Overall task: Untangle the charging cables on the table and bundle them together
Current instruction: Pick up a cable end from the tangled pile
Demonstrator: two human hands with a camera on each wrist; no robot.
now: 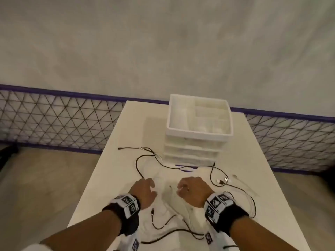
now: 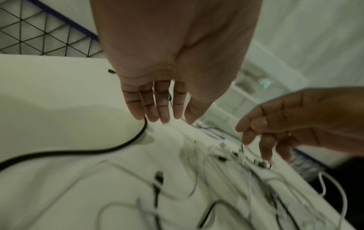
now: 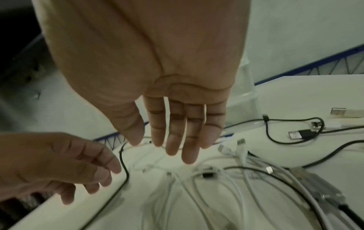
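Observation:
Several black and white charging cables (image 1: 170, 212) lie tangled across the near half of the white table (image 1: 112, 178). A long black cable (image 1: 139, 163) loops off to the left. My left hand (image 1: 145, 187) hovers over the tangle with its fingers (image 2: 155, 107) straight and relaxed, holding nothing. My right hand (image 1: 190, 187) hangs beside it, a little to the right, fingers (image 3: 181, 140) straight and pointing down at the white cables (image 3: 197, 186), holding nothing. Loose USB plugs (image 3: 297, 134) lie to its right.
A white stack of plastic drawers with an open tray on top (image 1: 197, 127) stands at the table's far middle. A wire mesh fence with a purple rail (image 1: 54, 120) runs behind. The floor (image 1: 45, 178) drops away on the left.

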